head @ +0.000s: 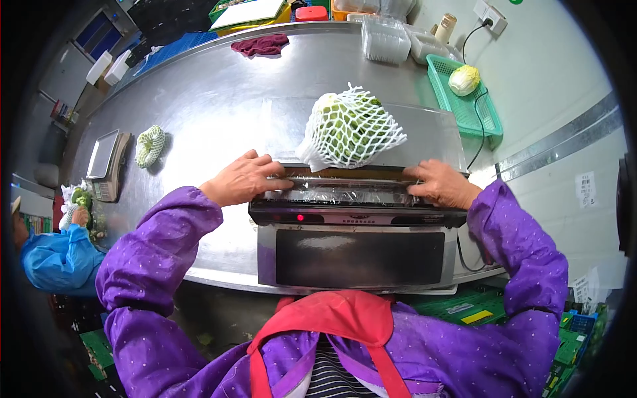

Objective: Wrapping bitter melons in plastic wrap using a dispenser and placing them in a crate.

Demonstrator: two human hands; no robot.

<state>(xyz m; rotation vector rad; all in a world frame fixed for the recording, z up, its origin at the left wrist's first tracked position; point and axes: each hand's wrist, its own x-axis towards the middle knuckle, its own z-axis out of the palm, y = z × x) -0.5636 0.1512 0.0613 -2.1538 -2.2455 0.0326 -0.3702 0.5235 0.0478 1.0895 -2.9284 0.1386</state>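
A film wrapping machine [358, 253] with a dark front plate and a red light stands before me. My left hand [251, 176] is at the left end of its film roller, fingers and thumb pinched around the film's edge. At the right end, my right hand [438, 183] pinches the clear plastic film [348, 191] the same way. Just beyond the roller, a green leafy vegetable in a white foam net [353, 129] lies on the machine's flat plate, between my hands and touching neither.
A netted vegetable [150, 146] and a weighing scale [107, 164] are at left, near a co-worker in blue [62, 258]. A green basket [468, 112] holds a cabbage [464, 80], with clear plastic trays [385, 40] beyond. A maroon cloth [260, 45] lies at the far edge; a black cable runs at right.
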